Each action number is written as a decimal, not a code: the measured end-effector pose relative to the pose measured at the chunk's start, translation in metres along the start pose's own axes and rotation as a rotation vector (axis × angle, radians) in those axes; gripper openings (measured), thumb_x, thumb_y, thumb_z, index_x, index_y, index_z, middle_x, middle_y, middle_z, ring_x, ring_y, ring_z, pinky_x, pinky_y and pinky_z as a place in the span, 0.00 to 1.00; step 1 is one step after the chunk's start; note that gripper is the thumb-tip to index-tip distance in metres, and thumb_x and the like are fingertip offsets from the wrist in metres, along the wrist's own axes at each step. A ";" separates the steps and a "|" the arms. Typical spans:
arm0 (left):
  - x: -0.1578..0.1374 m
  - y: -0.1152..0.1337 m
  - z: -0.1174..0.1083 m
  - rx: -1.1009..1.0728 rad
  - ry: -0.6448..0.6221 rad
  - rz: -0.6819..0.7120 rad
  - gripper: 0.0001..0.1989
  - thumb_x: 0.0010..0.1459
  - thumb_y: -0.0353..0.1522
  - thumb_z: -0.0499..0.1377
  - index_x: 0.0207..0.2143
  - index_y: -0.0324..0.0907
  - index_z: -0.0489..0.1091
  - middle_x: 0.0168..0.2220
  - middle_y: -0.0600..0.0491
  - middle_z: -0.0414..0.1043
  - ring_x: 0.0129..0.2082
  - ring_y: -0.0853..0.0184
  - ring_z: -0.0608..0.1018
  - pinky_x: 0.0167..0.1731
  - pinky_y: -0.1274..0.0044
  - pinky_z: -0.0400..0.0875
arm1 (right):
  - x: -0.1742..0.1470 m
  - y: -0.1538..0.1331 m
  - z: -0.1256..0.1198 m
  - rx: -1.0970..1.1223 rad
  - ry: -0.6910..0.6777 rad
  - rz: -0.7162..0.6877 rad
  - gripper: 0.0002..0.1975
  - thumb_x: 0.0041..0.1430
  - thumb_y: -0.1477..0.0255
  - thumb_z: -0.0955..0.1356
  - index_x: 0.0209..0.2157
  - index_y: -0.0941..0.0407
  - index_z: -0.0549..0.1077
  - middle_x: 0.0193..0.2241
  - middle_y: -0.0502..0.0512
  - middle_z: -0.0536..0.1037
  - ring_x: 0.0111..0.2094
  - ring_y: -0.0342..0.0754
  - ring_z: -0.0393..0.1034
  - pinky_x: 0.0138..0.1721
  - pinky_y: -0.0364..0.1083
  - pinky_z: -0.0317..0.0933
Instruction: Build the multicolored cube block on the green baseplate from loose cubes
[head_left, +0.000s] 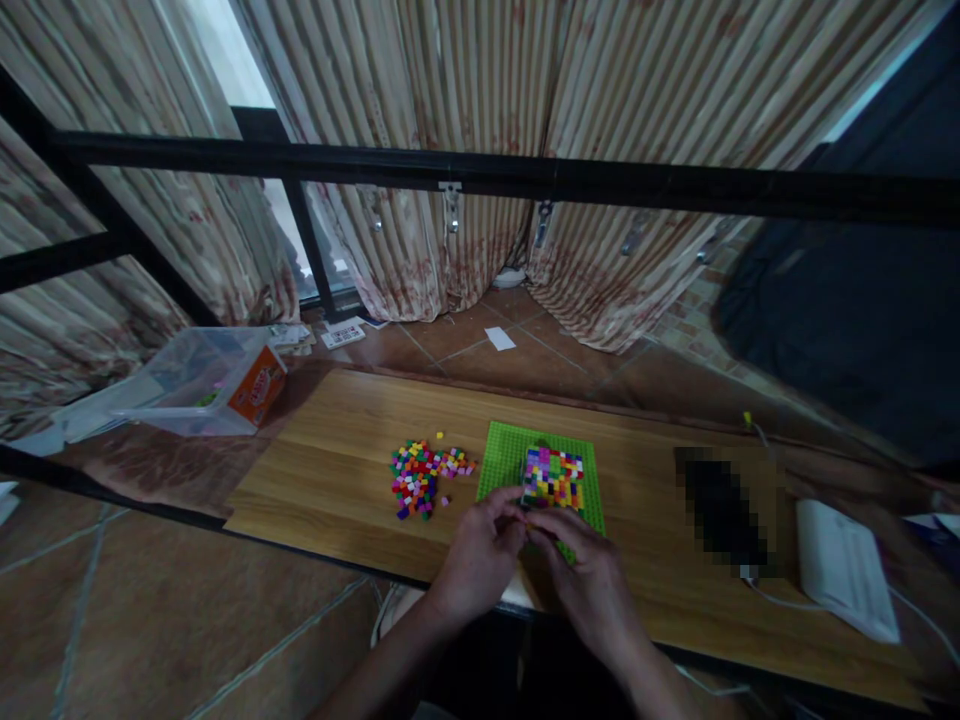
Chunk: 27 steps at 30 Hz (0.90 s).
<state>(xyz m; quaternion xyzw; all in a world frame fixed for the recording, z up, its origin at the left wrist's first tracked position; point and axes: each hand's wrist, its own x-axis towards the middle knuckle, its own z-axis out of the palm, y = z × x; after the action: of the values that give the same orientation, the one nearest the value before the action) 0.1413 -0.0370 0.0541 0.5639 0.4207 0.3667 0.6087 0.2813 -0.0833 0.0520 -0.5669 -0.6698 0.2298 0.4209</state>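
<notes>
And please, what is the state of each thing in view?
Loose bricks: heaped, a few apart
Green plate: lying flat, partly covered
Brick patch: packed closely
Left hand: fingers bent, grip unclear
Right hand: fingers bent, grip unclear
Bin: open on top
Curtains: mostly drawn
White device: lying flat

The head-worn camera looks forward and down over the hands (pixel 480 548) (pixel 589 572) toward curtains (pixel 480 90).

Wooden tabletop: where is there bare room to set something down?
Bare tabletop shows left of the loose bricks and between the green baseplate and the blurred dark object. It is crowded at the baseplate's near edge, by the left hand and right hand.
</notes>
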 end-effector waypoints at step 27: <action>0.026 -0.018 0.001 0.125 0.073 -0.052 0.17 0.54 0.28 0.56 0.48 0.39 0.69 0.35 0.51 0.75 0.31 0.69 0.76 0.31 0.79 0.69 | 0.047 0.046 -0.009 -0.236 0.306 0.051 0.10 0.59 0.63 0.67 0.35 0.50 0.80 0.49 0.56 0.71 0.52 0.55 0.63 0.53 0.58 0.56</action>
<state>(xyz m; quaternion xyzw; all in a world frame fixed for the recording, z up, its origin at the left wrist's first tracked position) 0.1515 -0.0148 0.0336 0.5758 0.4793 0.3442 0.5659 0.3144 -0.0284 0.0345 -0.6576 -0.6056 0.0714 0.4424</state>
